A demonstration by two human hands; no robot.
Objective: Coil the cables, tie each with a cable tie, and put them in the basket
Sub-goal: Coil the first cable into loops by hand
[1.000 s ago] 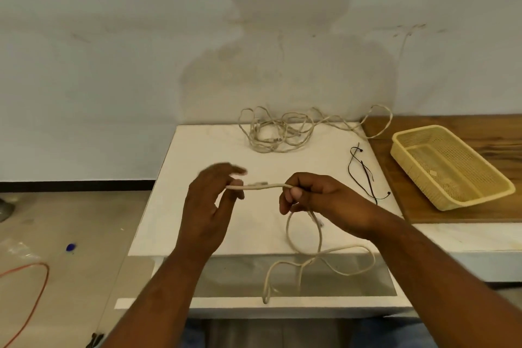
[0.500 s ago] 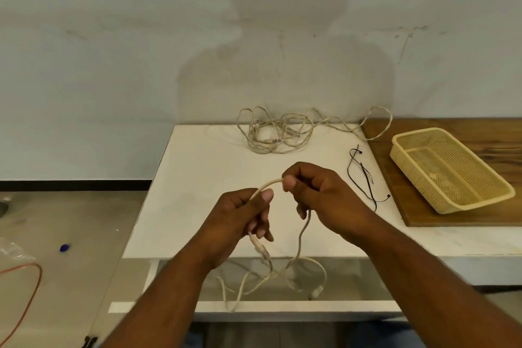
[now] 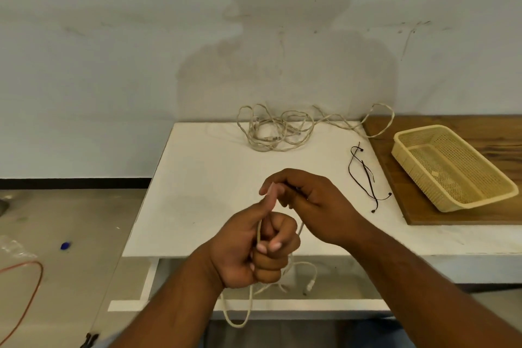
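Observation:
A beige cable [image 3: 250,302] hangs in loops below my hands, in front of the white table's [image 3: 203,178] near edge. My left hand [image 3: 254,246] is closed in a fist around gathered turns of it. My right hand [image 3: 313,200] is just above and behind, fingers curled, pinching the same cable near my left thumb. A tangled heap of beige cables [image 3: 276,133] lies at the table's back edge. Black cable ties [image 3: 364,175] lie on the table's right side. The yellow basket [image 3: 401,147] sits on a wooden board to the right.
The wooden board [image 3: 480,215] adjoins the table on the right. An orange cable [image 3: 31,291] and a small blue object [image 3: 65,245] lie on the floor at left. A wall stands right behind the table.
My left hand closed into a tighter fist on the cable and rose a little. My right hand brought another stretch of cable over to it. The hanging loops got shorter.

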